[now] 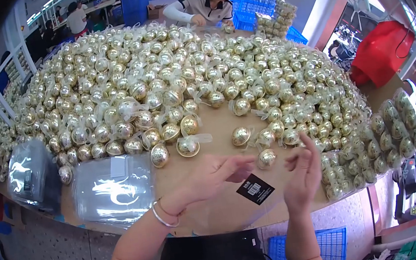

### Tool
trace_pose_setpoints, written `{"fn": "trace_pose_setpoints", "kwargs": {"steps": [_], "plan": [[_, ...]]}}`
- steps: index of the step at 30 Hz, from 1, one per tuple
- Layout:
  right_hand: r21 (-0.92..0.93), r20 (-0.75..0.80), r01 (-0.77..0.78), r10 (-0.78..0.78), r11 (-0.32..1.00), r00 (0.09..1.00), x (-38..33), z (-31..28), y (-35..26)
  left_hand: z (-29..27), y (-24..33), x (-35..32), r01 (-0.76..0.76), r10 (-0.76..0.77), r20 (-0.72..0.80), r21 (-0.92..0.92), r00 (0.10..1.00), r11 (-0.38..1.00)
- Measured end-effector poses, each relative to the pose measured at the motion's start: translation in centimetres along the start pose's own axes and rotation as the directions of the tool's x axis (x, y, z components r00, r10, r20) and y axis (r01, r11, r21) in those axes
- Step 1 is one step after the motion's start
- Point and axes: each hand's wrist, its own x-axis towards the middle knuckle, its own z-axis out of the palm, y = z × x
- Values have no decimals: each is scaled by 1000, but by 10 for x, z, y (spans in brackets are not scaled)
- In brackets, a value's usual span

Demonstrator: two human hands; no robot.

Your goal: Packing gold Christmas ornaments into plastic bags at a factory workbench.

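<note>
Over the near part of the table, my left hand (216, 175) reaches to the right with its fingers stretched out, and nothing shows in it. My right hand (304, 174) is raised palm inward, its fingers apart and no object visible in them. Between the two hands lies a gold ball ornament (266, 158), close to the fingertips of both. Just below my left fingers is a black label (255, 189) with a barcode. Another gold ornament (241, 135) rests a little farther off, and one with a pale ribbon (188, 146) sits beyond my left wrist.
A large heap of gold ornaments (124, 88) covers most of the table (212, 124). Clear plastic bags (113, 187) lie stacked at left; packed ornaments (378, 144) stand at right. Across the heap a person in a black cap (210, 3) works. A blue crate (331, 245) is below.
</note>
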Motion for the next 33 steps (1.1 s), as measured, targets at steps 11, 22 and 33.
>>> {"fn": "trace_pose_setpoints", "kwargs": {"steps": [11,22,33], "plan": [[-136,201,424,-394,896,897,-24,2,11,19,10,-39,-362,370,-210,75,905,929],[347,231,137,-226,928,946,-37,28,0,14,-5,-48,-408,553,-294,432,780,805],[383,294,112,-236,917,926,-40,22,3,8,-3,-57,-303,464,-248,491,851,817]]}}
